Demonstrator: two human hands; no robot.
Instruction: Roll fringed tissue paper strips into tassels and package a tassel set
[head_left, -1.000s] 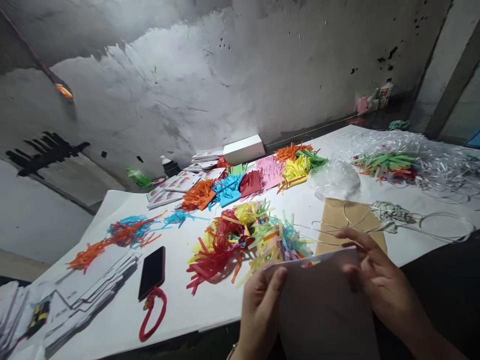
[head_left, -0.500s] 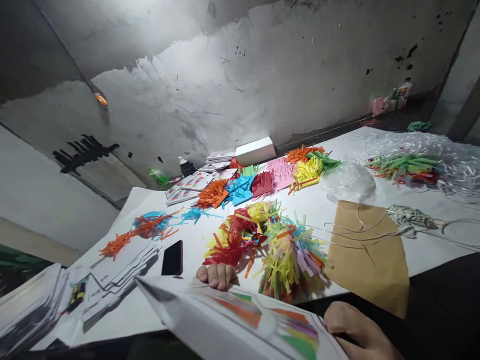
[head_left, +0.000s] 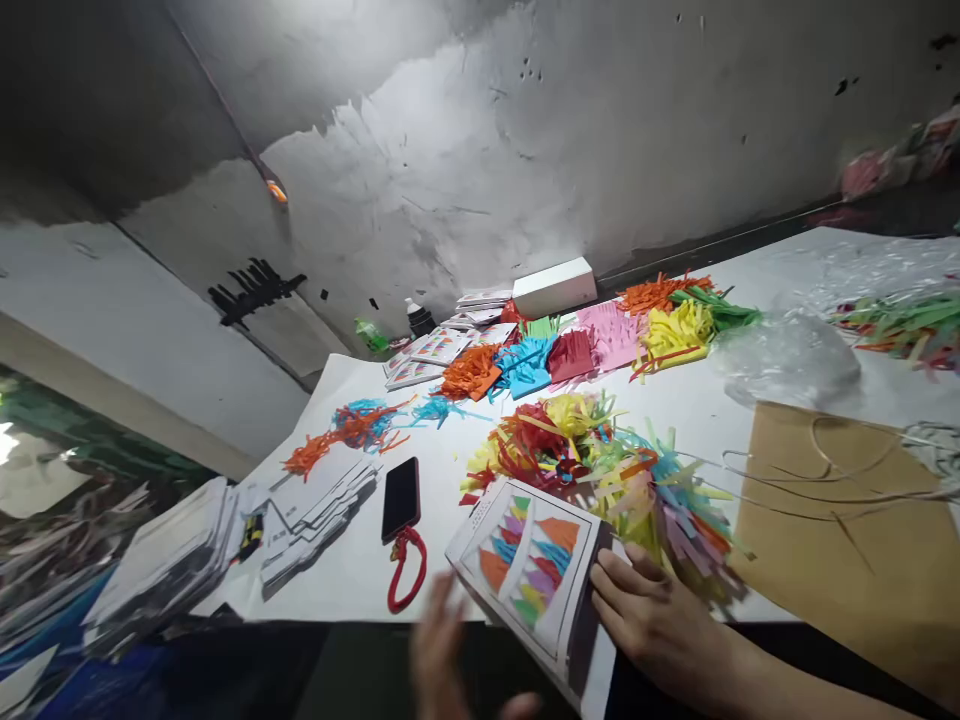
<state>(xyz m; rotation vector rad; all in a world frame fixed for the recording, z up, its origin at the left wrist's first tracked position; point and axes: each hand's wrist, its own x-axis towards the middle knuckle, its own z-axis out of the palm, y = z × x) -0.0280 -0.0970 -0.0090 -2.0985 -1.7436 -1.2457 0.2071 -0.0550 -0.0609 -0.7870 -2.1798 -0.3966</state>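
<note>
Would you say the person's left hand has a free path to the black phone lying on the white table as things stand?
Probably yes. The left hand is blurred but looks empty, hanging at the near table edge. The black phone lies just beyond it, face up, with only its red loop between them.

card (head_left: 534, 580): white, printed with orange, blue, purple, yellow and green triangles
fringe pile (head_left: 600, 465): mixed red, yellow, green, blue, orange
phone (head_left: 401, 497): black, with red strap (head_left: 406, 571)
bag (head_left: 847, 520): plain brown
box (head_left: 553, 287): white
table (head_left: 360, 575): white
</note>
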